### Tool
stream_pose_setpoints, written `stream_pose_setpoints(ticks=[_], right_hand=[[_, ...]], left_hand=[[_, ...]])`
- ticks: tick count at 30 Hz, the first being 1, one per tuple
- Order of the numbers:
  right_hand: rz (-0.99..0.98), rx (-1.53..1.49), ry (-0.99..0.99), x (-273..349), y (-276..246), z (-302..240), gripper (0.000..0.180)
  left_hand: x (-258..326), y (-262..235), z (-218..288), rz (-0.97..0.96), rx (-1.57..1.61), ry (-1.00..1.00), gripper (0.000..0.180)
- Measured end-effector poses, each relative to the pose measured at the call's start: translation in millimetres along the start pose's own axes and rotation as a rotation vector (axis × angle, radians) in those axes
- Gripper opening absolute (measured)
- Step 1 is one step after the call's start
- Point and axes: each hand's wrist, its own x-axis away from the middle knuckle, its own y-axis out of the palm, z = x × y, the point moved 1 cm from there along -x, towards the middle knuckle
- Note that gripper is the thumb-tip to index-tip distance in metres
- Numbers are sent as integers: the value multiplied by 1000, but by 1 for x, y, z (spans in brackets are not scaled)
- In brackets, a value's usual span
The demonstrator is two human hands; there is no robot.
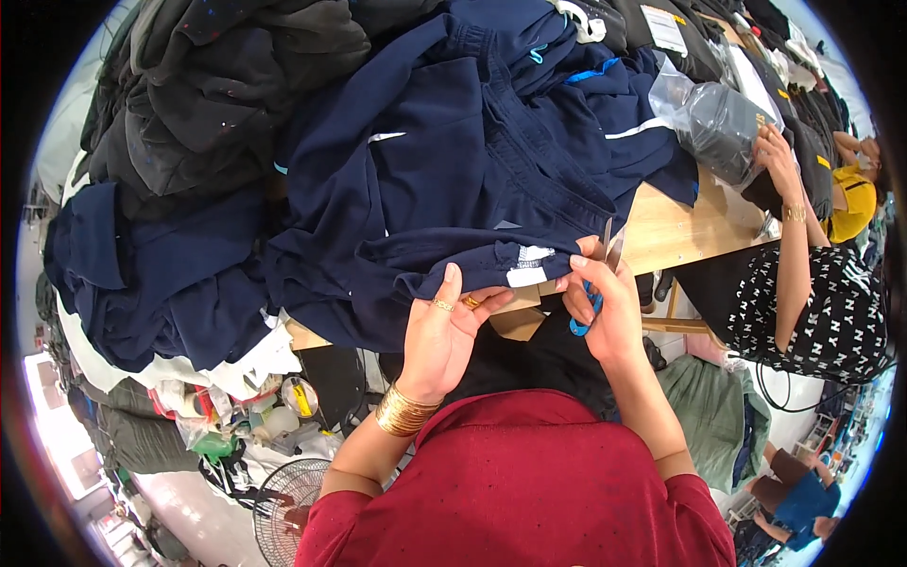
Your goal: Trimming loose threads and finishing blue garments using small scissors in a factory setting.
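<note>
Dark navy pants (430, 180) lie spread over the wooden table, an edge of their cloth drawn toward me. My left hand (436, 340) pinches that edge from below, thumb on top. My right hand (612, 307) grips blue-handled scissors (587, 314), their metal blades pointing up and away from me. Its thumb and forefinger also take hold of the cloth's edge. Between my hands a white label (527, 276) shows on the navy fabric. The blades stand slightly apart at the tip and do not touch the label.
Black garments (227, 94) heap at the far left, above folded navy clothes (170, 274). On the right, a co-worker's hand (779, 161) holds a plastic-bagged dark garment (723, 128) over the wooden table (675, 227). A fan (288, 501) stands on the floor at the lower left.
</note>
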Motion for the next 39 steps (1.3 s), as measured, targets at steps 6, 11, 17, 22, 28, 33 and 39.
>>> stream_pose_setpoints(ticks=[6, 11, 17, 22, 28, 33, 39], right_hand=[[-36, 174, -51, 7, 4, 4, 12], [-15, 323, -91, 11, 6, 3, 13], [-38, 415, -150, 15, 8, 3, 14], [-6, 413, -192, 18, 10, 2, 13], [25, 378, -220, 20, 7, 2, 9], [47, 143, -239, 19, -2, 6, 8], [-49, -138, 134, 24, 1, 13, 9]], left_hand=[[2, 2, 1, -14, -31, -2, 32], [2, 5, 1, -26, -117, -18, 23], [2, 9, 2, -27, -122, -69, 17], [4, -3, -9, -18, 471, -563, 16], [2, -8, -24, -73, 461, -624, 20], [5, 11, -9, 101, 56, -110, 17], [0, 5, 0, 129, -224, 218, 19]])
